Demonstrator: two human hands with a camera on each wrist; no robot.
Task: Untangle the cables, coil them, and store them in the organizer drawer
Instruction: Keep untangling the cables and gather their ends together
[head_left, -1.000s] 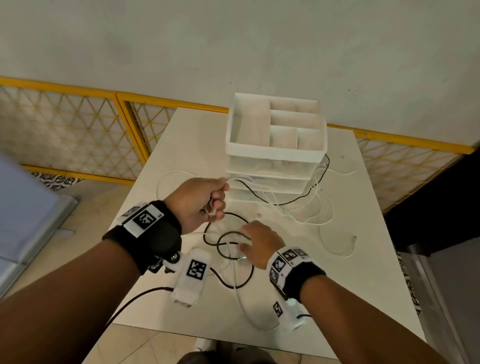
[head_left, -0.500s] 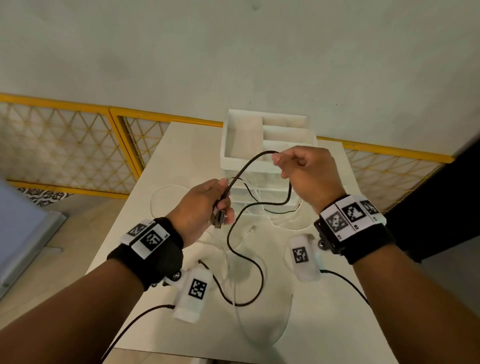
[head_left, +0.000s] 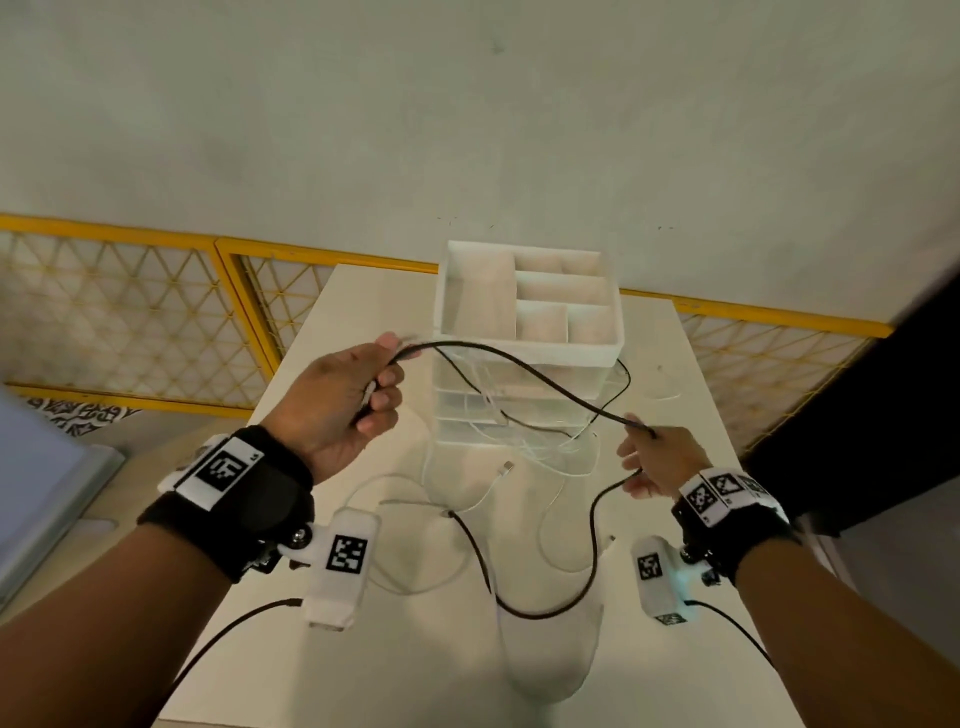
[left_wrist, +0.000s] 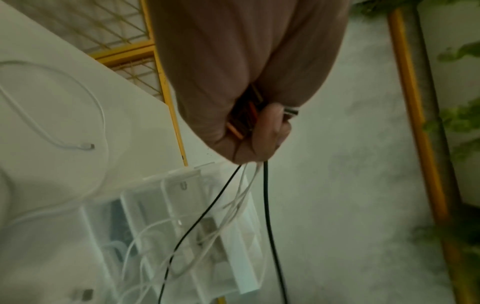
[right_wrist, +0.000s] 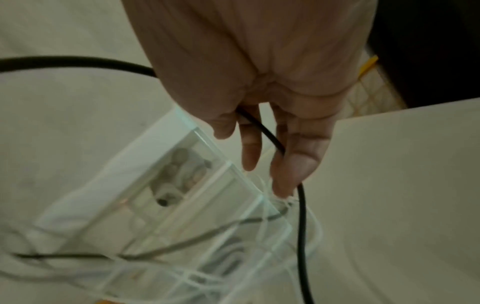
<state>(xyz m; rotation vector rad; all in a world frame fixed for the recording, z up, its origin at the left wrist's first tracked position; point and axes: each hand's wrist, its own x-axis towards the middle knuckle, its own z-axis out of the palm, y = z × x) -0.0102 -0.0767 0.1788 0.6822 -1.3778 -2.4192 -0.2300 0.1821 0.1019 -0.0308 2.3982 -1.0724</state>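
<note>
1. Left hand (head_left: 343, 400) up at 10 o'clock of the table (head_left: 363, 649), fingers curled tight round the black cable (head_left: 545, 375), plug end poking out by the thumb; thin white cable strands in that fist too.
2. Right hand (head_left: 657, 462) at 3 o'clock, fingers only half bent, loosely pinching the same black cable, which runs through them.
3. Cable spans hand to hand in front of the organizer (head_left: 530, 306), then droops to the table in a loop at 6 o'clock.
4. Organizer sits at 12 o'clock, top tray open; white cables (head_left: 540, 452) piled at its base, front side.
</note>
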